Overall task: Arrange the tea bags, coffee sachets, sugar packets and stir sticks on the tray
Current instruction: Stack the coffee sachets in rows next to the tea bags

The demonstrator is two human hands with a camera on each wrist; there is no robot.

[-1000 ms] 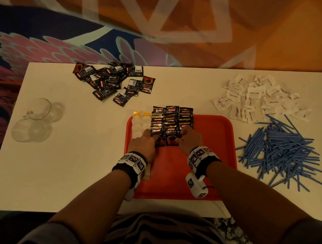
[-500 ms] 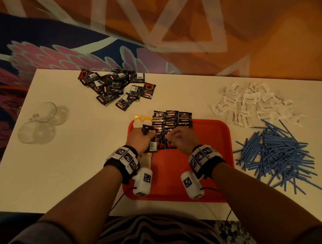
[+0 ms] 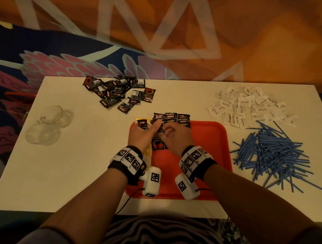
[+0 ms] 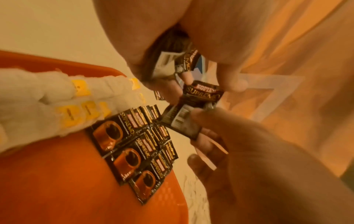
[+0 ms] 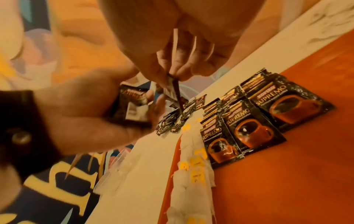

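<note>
Sachets of black coffee with a cup printed on them lie in overlapping rows on the far-left part of my orange plastic tray, beside a row of white tea bags with yellow tags along its left rim. My left hand grips a small stack of sachets above the tray; my right hand pinches one dark sachet edge-on just beside it. The tray's right half and near part are bare orange. On the white table, well apart from the tray, lie loose coffee sachets far left, white sugar packets far right, blue stir sticks right, clear glass cups left. Only the wrist views show the tea bags plainly.
</note>
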